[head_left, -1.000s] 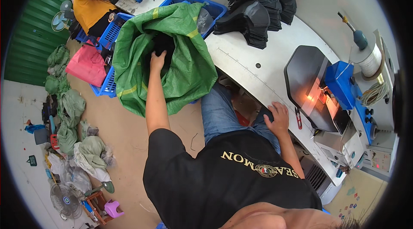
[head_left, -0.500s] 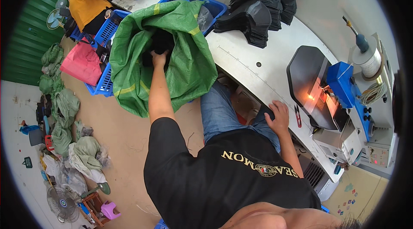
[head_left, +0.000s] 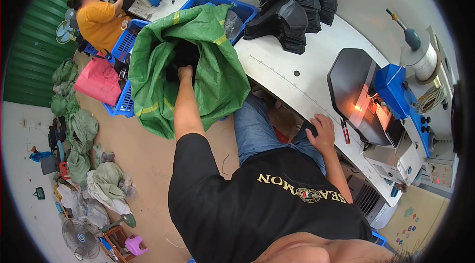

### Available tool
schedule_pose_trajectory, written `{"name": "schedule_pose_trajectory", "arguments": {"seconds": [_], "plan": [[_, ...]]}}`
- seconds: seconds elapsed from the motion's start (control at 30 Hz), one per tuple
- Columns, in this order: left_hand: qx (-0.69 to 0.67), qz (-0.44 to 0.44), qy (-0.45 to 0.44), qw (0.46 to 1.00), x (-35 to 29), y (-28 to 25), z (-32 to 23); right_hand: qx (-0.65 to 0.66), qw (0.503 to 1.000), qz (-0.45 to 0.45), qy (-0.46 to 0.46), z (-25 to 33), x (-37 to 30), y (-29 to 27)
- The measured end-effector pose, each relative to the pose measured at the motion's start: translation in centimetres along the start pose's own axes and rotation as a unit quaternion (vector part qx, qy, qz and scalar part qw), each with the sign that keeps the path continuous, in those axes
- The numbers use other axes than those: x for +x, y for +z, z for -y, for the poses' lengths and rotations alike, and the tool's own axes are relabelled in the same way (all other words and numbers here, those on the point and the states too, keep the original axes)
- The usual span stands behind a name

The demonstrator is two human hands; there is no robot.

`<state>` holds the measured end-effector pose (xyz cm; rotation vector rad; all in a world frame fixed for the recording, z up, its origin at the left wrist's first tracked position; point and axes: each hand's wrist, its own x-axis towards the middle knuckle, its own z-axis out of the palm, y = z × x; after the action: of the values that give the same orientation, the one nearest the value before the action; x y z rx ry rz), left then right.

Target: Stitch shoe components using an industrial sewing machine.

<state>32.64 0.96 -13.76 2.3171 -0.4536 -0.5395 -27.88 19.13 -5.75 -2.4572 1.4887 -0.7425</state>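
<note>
My left hand (head_left: pixel 185 72) reaches down inside a large green woven sack (head_left: pixel 217 72) with yellow stripes. Dark black material (head_left: pixel 185 53), probably fabric pieces, lies in the sack, and the fingers are curled into it, their tips hidden. The sack's mouth gapes toward me, its rim folded and crumpled. At the edge of the white table (head_left: pixel 277 72), my right hand (head_left: pixel 321 132) rests flat with fingers spread and nothing in it. Just beside it lies a pair of red thread snips (head_left: pixel 345 132).
Stacks of black curved pieces (head_left: pixel 279 25) stand at the table's back. On the right is a sewing machine (head_left: pixel 396 97) with its lamp lit and a white thread spool (head_left: pixel 424 65). Blue baskets (head_left: pixel 123 97) surround the sack, one with a pink bag (head_left: pixel 99 79). A co-worker (head_left: pixel 99 23) sits far left.
My left hand stays in the sack, and its wrist has turned slightly as the fingers sink into the black material. The right hand is unmoved. The view has shifted a little; the co-worker is more upright.
</note>
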Motion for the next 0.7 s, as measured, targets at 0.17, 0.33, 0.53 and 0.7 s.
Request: {"name": "schedule_pose_trajectory", "arguments": {"seconds": [0.17, 0.33, 0.53, 0.7], "plan": [[0.194, -0.072, 0.118, 0.971, -2.6, -5.3, -3.5, 0.001, 1.000, 0.013, 0.001, -0.2, 0.0, -0.1], [0.153, -0.198, 0.237, 0.939, -4.8, -9.2, -2.4, 0.000, 1.000, 0.017, -0.002, -0.3, 0.0, 0.0], [0.106, -0.246, 0.292, 0.918, -7.2, -11.0, -0.9, 0.000, 1.000, 0.017, -0.005, -0.4, 0.1, 0.1], [0.195, -0.300, 0.480, 0.801, -11.2, -14.2, -3.2, 0.004, 1.000, 0.013, -0.005, -0.6, 0.1, 0.1]]}}
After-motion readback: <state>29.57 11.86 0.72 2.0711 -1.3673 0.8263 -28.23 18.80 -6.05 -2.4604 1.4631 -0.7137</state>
